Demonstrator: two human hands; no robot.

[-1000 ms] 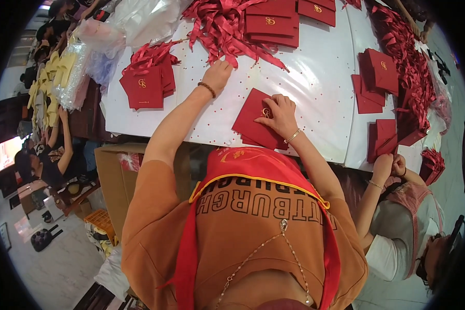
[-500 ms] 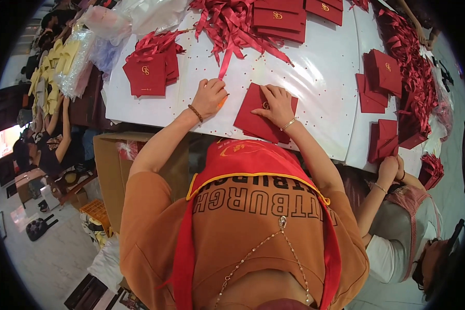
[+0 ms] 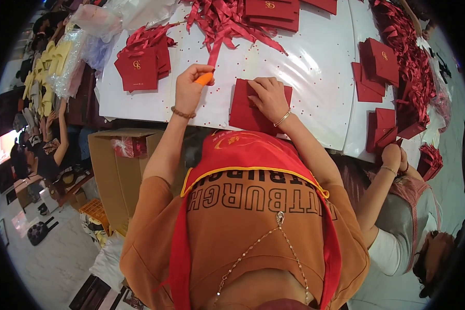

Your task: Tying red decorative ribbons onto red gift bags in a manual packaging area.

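Note:
My left hand [image 3: 191, 87] is closed, pinching the end of a red ribbon [image 3: 213, 55] that trails from a loose heap of ribbons [image 3: 219, 23] at the far middle. An orange cover-like piece [image 3: 205, 78] shows at one of its fingertips. Flat on the white table in front of me lies a red paper pouch [image 3: 241, 113], seemingly on top of another. With bent fingers, my right hand [image 3: 272, 99] grips and presses down its upper part, hiding some of it. Left of my left hand rests a stack of red pouches [image 3: 138, 72] with ribbons attached.
More red pouches [image 3: 274, 13] are stacked on the table [image 3: 315, 67] at the back. Others [image 3: 380, 64] lie at right beside a long ribbon heap [image 3: 405, 62]. A co-worker's hands [image 3: 394, 157] work near the right edge. A cardboard box [image 3: 106, 165] stands below the table's left front.
My left hand has moved left and away from me, with the ribbon still pinched. The pouch under my right hand has shifted slightly left, and its gold mark no longer shows.

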